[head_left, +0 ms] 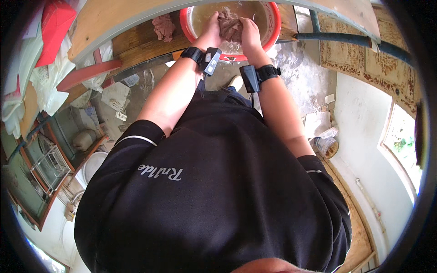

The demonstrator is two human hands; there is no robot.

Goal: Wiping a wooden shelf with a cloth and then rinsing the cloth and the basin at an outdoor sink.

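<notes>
Both my hands hold a wet, crumpled brown cloth (231, 28) over a red-rimmed basin (184, 23) of cloudy water. My left hand (210, 31) grips the cloth from its left side, fingers closed on it. On the opposite side my right hand (250, 34) is closed on the cloth's right edge. Each wrist wears a black strap with a small box on it. Left of the basin, a second crumpled brown cloth (163, 28) lies on the wooden surface (132, 43).
A pale board edge (132, 22) arches over the near-left side. Plastic bags (52, 82) and a red packet (55, 29) crowd the left. A dark blue metal bar (350, 40) runs at right. Below, papers litter the floor, and a bucket (327, 148) stands by the wall.
</notes>
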